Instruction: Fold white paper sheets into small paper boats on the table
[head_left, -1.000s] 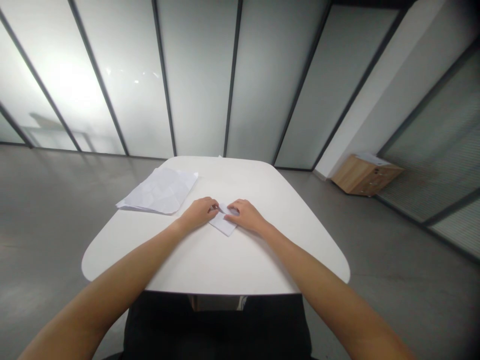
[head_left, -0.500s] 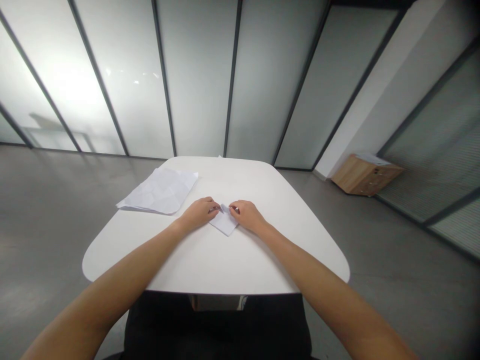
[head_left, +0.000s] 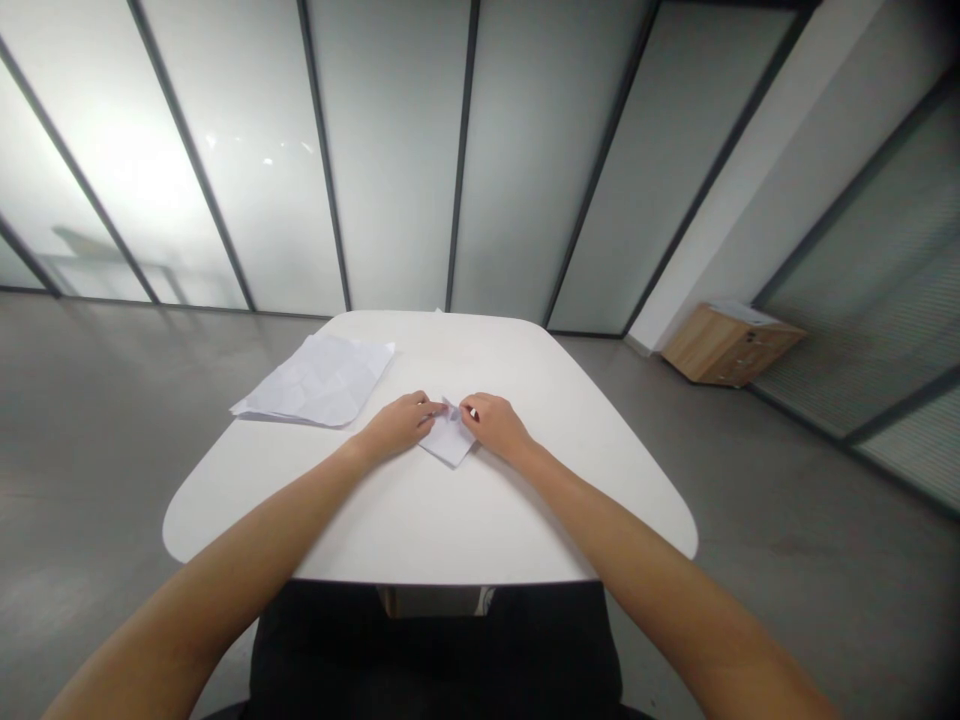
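Left hand (head_left: 401, 421) sends a finger in!
It now stretches over the far folds of the paper (head_left: 451, 447); the right hand (head_left: 495, 424), thumb and fingers spread a second ago, pinches them together.

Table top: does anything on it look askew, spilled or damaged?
Mildly: the paper sheets at left look creased and unevenly stacked, lying askew with a corner at the edge of the table. No spill is visible. The small folded paper between the left hand and right hand shows no clear damage.
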